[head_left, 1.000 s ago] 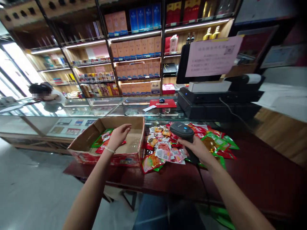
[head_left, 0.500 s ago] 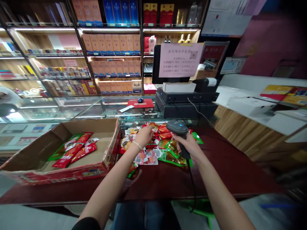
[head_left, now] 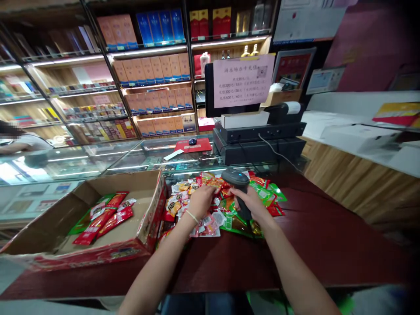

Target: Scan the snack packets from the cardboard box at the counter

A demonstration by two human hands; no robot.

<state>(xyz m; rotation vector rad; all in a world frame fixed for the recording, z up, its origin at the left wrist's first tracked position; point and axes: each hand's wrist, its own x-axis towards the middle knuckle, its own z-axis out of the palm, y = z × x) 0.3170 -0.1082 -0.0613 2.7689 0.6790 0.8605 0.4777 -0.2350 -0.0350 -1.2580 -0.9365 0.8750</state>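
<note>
My right hand (head_left: 252,202) is wrapped round the handle of a black barcode scanner (head_left: 236,176), whose head shows a small blue light. Beneath it spreads a pile of snack packets (head_left: 229,222), green, red, orange and pink-white. My left hand (head_left: 202,201), a pale band on its wrist, reaches into the pile just left of the scanner. Its fingers are curled together at a red snack packet (head_left: 224,191), largely covered by the hand and scanner. To the left stands an open cardboard box (head_left: 149,221) with several red and green packets (head_left: 101,218) at its bottom.
Behind the pile is a glass counter (head_left: 151,164) with a red mouse pad (head_left: 205,145). A monitor bearing a pink paper sign (head_left: 243,83) stands over a black cash drawer (head_left: 262,151). Stocked shelves line the back; a person (head_left: 33,141) is at far left.
My left hand has moved slightly right, closer to the scanner. The scanner has shifted a little left relative to the pile. Green and red packets now show farther right. The view has tilted slightly.
</note>
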